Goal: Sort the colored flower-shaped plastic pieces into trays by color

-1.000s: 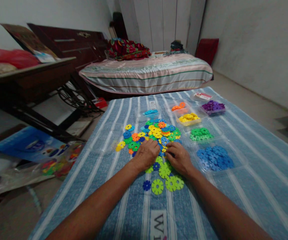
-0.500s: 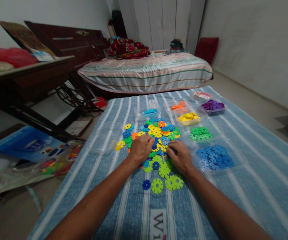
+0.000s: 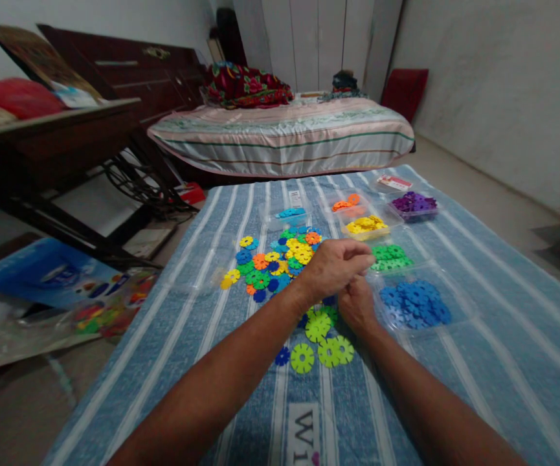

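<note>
My left hand reaches across the right side of a mixed pile of notched plastic discs, its fingers pinched together beside the tray of green discs. Just below and touching it is my right hand, with curled fingers. Whatever either hand holds is hidden. Lime-green discs and a dark blue disc lie on the cloth nearer to me. The tray of blue discs stands right of my right hand.
Clear trays of yellow discs, orange discs, purple discs and light-blue discs stand farther back on the striped cloth. A bed is beyond. At left are a dark table and a blue package.
My left hand has moved right from the pile to meet my right hand near the green tray. My right hand has shifted slightly right and curled closed. The view has shifted a little.
</note>
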`<state>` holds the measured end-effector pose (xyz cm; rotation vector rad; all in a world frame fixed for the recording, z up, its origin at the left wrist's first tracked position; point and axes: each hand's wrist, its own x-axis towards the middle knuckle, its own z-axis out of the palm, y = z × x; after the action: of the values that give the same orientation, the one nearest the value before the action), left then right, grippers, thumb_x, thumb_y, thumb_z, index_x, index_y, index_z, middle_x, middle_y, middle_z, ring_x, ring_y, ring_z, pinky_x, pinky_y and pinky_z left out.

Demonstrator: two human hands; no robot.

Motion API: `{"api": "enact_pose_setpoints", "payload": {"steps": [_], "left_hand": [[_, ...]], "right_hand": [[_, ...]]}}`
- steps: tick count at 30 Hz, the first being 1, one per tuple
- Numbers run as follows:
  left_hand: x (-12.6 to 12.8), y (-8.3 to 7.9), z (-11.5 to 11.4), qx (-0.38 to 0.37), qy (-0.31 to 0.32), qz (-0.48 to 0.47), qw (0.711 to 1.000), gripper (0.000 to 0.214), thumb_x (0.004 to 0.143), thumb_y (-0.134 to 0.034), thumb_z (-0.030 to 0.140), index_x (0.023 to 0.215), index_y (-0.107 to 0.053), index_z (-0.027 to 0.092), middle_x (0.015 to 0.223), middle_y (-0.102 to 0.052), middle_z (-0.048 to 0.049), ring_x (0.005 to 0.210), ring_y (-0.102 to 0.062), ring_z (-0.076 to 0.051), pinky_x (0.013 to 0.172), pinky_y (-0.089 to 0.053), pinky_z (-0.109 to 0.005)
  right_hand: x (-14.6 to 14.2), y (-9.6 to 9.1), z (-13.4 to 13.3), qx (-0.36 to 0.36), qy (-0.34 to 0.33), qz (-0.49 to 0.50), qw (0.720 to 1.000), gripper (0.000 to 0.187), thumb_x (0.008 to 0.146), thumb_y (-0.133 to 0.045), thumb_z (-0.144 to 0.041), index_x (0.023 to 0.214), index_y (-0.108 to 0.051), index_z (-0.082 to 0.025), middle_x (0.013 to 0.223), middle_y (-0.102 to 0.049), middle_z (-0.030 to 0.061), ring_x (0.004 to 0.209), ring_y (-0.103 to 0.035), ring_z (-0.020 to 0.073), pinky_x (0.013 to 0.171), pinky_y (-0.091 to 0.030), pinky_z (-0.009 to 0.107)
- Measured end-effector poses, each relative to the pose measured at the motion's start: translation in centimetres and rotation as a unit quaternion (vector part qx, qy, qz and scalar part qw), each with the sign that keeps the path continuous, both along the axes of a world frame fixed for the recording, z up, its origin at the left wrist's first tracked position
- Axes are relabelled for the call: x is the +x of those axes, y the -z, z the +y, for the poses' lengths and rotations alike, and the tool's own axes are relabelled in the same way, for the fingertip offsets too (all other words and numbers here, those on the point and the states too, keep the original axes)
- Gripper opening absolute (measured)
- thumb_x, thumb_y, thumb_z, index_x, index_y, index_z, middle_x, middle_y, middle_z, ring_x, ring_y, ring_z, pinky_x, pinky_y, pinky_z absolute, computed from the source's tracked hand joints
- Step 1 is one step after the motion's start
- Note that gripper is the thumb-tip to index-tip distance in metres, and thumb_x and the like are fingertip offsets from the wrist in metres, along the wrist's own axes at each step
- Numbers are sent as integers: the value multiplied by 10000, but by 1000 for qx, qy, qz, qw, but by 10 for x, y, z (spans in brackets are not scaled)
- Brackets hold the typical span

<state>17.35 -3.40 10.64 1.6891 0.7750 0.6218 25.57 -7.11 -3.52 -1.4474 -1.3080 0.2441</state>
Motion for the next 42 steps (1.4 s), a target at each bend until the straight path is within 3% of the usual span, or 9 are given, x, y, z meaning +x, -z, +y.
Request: {"api": "enact_pose_setpoints", "payload": {"steps": [3, 9, 16, 24, 29, 36, 42], "left_hand": [[-29, 13, 14, 132, -59, 106, 984, 122, 779, -582, 200, 781, -691, 145, 679, -646, 6, 643, -576, -111, 631, -455, -237], [-87, 44, 19, 277, -55, 319, 905, 153, 807, -542, 146, 753, -683, 169, 777, -674, -25, 776, -615, -168, 731, -463, -289], [-101, 63, 4, 359, -36, 388, 848, 180, 772, -606, 120, 932, -668, 176, 1056, -638, -81, 1029, -567, -235, 889, -473, -357], [-96, 63, 6, 345, -56, 427, 834, 256, 818, -645, 286, 1048, -646, 174, 1087, -612, -100, 1033, -550, -254, 900, -470, -379], [-92, 61, 6, 349, -66, 447, 821, 270, 820, -632, 247, 1082, -639, 181, 1082, -632, -97, 1041, -564, -250, 910, -469, -368], [-90, 61, 7, 339, -71, 450, 823, 224, 813, -612, 220, 1020, -683, 171, 1017, -657, -105, 999, -596, -259, 861, -482, -357], [-91, 59, 9, 318, -84, 423, 845, 226, 891, -485, 237, 908, -705, 185, 931, -685, -92, 913, -621, -238, 818, -478, -344]], "right_hand": [[1, -2, 0, 16, -14, -6, 1000, 249, 845, -406, -161, 940, -633, -204, 913, -637, 65, 893, -573, 217, 828, -476, 382], [1, -2, 1, 23, -7, -1, 1000, 265, 828, -416, -125, 955, -631, -212, 954, -639, 74, 941, -578, 222, 862, -474, 391], [2, -1, 0, 14, -18, -7, 1000, 255, 807, -438, -129, 951, -633, -210, 948, -632, 69, 942, -575, 225, 859, -472, 393], [2, -2, 0, 14, -13, -12, 1000, 233, 793, -474, -138, 942, -640, -205, 960, -639, 74, 954, -579, 228, 877, -474, 401], [2, -3, 1, 17, -17, -16, 1000, 213, 795, -477, -145, 906, -647, -207, 946, -642, 77, 950, -591, 228, 875, -481, 399], [1, -6, 0, 15, -25, -18, 999, 184, 800, -496, -174, 888, -657, -191, 929, -649, 91, 932, -597, 239, 856, -489, 402], [1, -7, 1, 11, -30, -21, 999, 183, 795, -503, -171, 878, -660, -214, 914, -654, 71, 921, -598, 229, 864, -487, 398]]}}
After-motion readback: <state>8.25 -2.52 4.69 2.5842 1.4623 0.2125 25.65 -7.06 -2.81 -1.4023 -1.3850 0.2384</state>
